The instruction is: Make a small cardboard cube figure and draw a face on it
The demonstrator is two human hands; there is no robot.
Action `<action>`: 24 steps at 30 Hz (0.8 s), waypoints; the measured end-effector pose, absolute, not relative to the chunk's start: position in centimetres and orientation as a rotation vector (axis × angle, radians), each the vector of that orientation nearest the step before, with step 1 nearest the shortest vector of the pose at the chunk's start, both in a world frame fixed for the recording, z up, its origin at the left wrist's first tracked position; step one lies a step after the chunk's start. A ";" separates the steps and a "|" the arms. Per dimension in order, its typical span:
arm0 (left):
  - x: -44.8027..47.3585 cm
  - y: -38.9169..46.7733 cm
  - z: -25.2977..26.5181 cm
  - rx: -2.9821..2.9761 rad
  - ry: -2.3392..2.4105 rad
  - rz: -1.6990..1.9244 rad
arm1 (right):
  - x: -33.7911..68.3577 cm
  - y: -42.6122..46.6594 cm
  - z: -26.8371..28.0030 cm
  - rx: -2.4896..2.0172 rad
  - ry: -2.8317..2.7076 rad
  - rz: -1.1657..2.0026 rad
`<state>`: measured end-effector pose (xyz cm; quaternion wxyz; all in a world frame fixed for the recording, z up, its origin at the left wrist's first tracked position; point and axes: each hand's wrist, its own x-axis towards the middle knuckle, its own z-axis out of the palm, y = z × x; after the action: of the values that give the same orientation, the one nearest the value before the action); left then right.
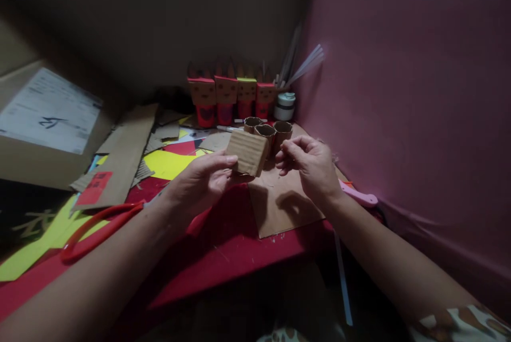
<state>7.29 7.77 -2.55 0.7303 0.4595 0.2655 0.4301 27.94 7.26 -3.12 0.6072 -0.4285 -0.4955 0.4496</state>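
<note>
A small box of corrugated cardboard point(246, 153) is tilted in my left hand point(207, 176), with the thumb on its near side and the fingers underneath. To the right of the box, and apart from it, my right hand point(307, 163) has thumb and fingertips pressed together; whatever they may pinch is too small to see. Just behind the hands stand three open cardboard tubes point(283, 128). A flat cardboard sheet point(287, 209) lies below my right hand on the red cloth point(223, 246).
Several cardboard figures with drawn faces point(225, 89) line the back, beside a lidded jar point(285, 106) and clear sticks point(309, 62). Red-handled scissors point(99, 227), cardboard scraps point(128, 145) and yellow paper point(170, 164) lie left. A pink-handled tool point(361, 195) lies right, near the pink wall.
</note>
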 end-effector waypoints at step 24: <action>7.6 7.0 -1.9 0.535 0.588 1.064 | 25.9 8.5 -3.4 -0.841 -1.111 1.047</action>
<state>7.57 6.98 -1.85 0.7875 0.2481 0.2728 0.4939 25.86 8.53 -3.38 0.6439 -0.3691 -0.4876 0.4597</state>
